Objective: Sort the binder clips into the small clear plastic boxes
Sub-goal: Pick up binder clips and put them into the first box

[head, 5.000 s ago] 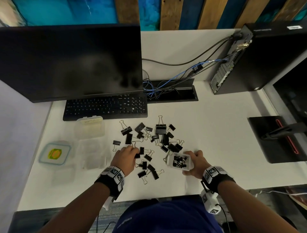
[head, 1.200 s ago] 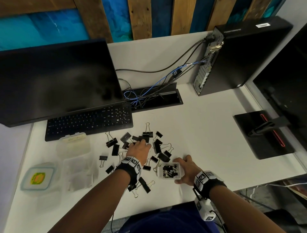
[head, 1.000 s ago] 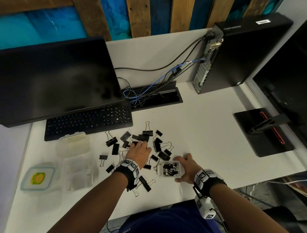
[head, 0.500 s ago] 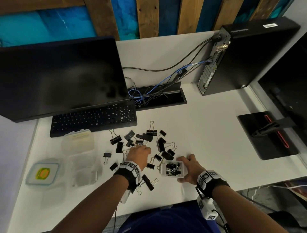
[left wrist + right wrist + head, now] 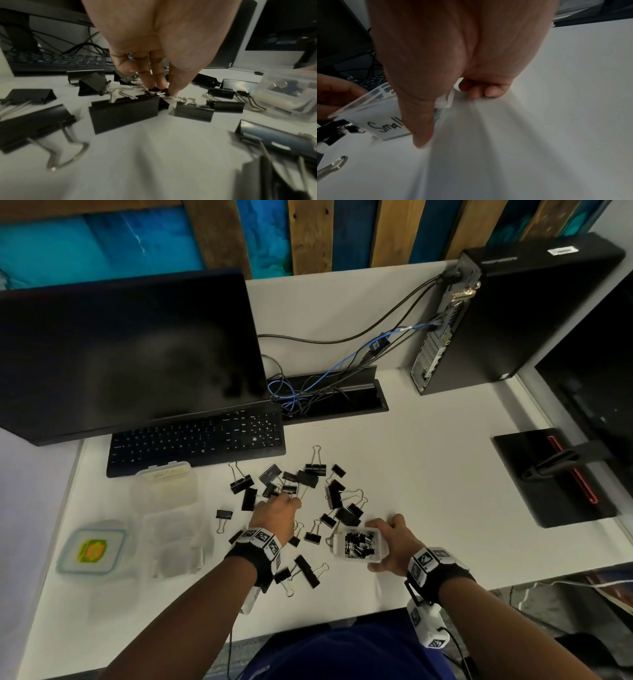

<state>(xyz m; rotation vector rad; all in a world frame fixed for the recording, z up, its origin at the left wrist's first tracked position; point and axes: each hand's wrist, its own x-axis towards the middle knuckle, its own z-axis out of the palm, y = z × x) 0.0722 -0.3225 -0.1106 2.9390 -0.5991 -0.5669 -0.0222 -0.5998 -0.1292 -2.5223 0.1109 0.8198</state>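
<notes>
Already some small clips are held in the box (image 5: 361, 545), gripped by the right hand (image 5: 394, 544). Another small clip (image 5: 158, 90) is pinched by the left hand (image 5: 275, 517); many binder clips (image 5: 308, 477) remain unsorted.

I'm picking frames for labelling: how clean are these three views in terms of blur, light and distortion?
Head view: sharp centre, wide-angle bending at the edges, monitor dark with faint glare. Left wrist view: left hand and nearest binder clips soft, edges smeared. Right wrist view: dim, right hand blurred, yet "Small" on the clear box reads.
</notes>
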